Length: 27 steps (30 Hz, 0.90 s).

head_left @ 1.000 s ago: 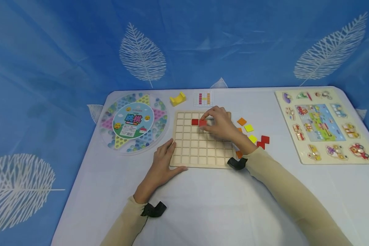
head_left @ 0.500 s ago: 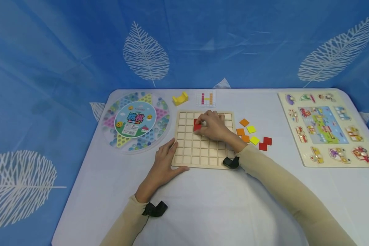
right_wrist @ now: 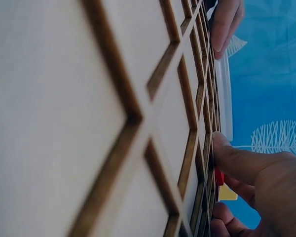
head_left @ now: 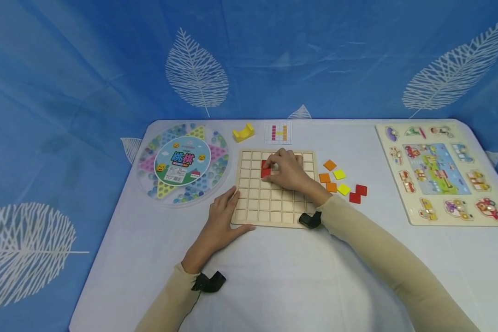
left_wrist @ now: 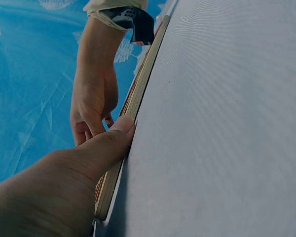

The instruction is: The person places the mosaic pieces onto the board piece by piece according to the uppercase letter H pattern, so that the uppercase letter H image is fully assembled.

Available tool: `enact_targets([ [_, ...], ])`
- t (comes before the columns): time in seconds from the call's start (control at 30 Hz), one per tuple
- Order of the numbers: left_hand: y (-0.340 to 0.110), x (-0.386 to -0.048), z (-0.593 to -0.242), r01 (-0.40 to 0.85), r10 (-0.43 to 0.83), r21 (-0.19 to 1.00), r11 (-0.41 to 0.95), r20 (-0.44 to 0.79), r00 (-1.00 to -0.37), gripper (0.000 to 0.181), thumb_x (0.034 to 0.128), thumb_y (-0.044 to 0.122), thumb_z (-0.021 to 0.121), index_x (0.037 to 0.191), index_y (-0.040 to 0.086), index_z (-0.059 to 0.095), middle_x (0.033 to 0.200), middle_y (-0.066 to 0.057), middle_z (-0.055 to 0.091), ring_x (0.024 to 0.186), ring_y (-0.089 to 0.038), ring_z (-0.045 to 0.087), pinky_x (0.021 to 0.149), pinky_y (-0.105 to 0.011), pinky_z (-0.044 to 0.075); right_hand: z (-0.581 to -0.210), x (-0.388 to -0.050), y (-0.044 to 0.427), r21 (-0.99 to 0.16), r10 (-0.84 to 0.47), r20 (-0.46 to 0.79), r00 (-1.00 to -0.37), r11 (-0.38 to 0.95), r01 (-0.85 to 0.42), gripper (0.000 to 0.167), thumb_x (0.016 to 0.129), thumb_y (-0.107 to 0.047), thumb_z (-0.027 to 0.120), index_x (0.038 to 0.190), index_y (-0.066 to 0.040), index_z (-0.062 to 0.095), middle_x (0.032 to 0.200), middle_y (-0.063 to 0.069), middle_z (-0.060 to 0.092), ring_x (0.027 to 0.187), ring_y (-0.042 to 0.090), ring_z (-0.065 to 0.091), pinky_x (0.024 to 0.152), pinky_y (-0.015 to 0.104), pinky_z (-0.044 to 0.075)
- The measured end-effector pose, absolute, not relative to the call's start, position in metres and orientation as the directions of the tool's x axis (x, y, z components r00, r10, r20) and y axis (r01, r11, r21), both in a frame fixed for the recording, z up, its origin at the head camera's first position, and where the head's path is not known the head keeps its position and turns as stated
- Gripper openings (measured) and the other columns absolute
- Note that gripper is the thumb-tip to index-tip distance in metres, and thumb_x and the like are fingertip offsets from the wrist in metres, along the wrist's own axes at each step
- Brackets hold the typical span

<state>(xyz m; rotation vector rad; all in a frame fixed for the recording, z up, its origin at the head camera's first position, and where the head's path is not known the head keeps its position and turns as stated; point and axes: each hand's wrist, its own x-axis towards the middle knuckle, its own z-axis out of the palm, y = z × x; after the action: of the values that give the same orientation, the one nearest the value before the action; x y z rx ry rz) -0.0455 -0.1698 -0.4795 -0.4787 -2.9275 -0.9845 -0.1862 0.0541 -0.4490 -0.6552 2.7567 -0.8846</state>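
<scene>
A wooden grid board (head_left: 253, 205) lies flat on the white table. Two red square tiles touch one another in its upper part, one behind the other. Thumb and index finger of my right hand (head_left: 288, 170) pinch the nearer red tile (head_left: 265, 172) at its cell; the fingers partly cover both. In the right wrist view, red shows beside the thumb, low against the grid. My left hand (head_left: 220, 226) rests at the board's near left corner, fingers extended along the left side. Its thumb (left_wrist: 116, 136) presses the near edge.
Loose orange (head_left: 324, 178), yellow (head_left: 339, 174) and red (head_left: 361, 190) tiles lie right of the board. Behind it are a pattern card (head_left: 278, 133) and a yellow curved block (head_left: 243, 133). A round Chinese checkers set (head_left: 182, 161) lies left, a picture puzzle (head_left: 440, 170) far right.
My right hand has moved slightly left and nearer with its red tile, from beside the other red tile to just in front of it. My left hand stays at the board's corner.
</scene>
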Motion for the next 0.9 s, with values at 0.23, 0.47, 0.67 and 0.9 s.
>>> enact_targets([
  [0.23, -0.1701, -0.0453, -0.4785, 0.302, 0.284, 0.585, 0.752, 0.126, -0.951, 0.098, 0.0765, 0.042, 0.083, 0.15, -0.001, 0.034, 0.157, -0.018, 0.028, 0.136, -0.041, 0.033, 0.105, -0.059, 0.029, -0.4499, -0.1855, 0.0544, -0.576, -0.465, -0.035, -0.885, 0.733, -0.362, 0.029, 0.083, -0.036, 0.078, 0.105, -0.02, 0.068, 0.117, 0.007, 0.051, 0.106, 0.029, 0.04, 0.09, 0.051, 0.022],
  [0.47, -0.1699, -0.0451, -0.4782, 0.303, 0.289, 0.583, 0.754, 0.12, -0.95, 0.098, 0.0767, 0.042, 0.082, 0.151, 0.0, 0.033, 0.157, -0.018, 0.028, 0.136, -0.042, 0.033, 0.104, -0.059, 0.029, -0.451, -0.1845, 0.0562, -0.582, -0.473, -0.026, -0.88, 0.723, -0.372, 0.027, 0.084, -0.034, 0.078, 0.106, -0.02, 0.068, 0.117, 0.007, 0.051, 0.106, 0.028, 0.04, 0.091, 0.051, 0.022],
  [0.67, -0.1697, -0.0451, -0.4773, 0.294, 0.287, 0.585, 0.756, 0.108, -0.952, 0.098, 0.0773, 0.042, 0.082, 0.151, 0.0, 0.033, 0.157, -0.018, 0.028, 0.136, -0.041, 0.032, 0.105, -0.059, 0.029, -0.453, -0.1852, 0.0576, -0.587, -0.481, -0.014, -0.877, 0.713, -0.382, 0.028, 0.084, -0.034, 0.078, 0.107, -0.02, 0.067, 0.119, 0.008, 0.051, 0.107, 0.029, 0.04, 0.09, 0.052, 0.022],
  [0.9, -0.1698, -0.0451, -0.4775, 0.299, 0.287, 0.579, 0.758, 0.115, -0.951, 0.098, 0.0768, 0.042, 0.082, 0.151, 0.0, 0.034, 0.157, -0.018, 0.028, 0.136, -0.042, 0.033, 0.104, -0.059, 0.03, -0.4522, -0.1851, 0.0575, -0.604, -0.484, -0.022, -0.875, 0.703, -0.375, 0.028, 0.085, -0.034, 0.078, 0.108, -0.021, 0.068, 0.118, 0.007, 0.05, 0.106, 0.028, 0.04, 0.09, 0.051, 0.021],
])
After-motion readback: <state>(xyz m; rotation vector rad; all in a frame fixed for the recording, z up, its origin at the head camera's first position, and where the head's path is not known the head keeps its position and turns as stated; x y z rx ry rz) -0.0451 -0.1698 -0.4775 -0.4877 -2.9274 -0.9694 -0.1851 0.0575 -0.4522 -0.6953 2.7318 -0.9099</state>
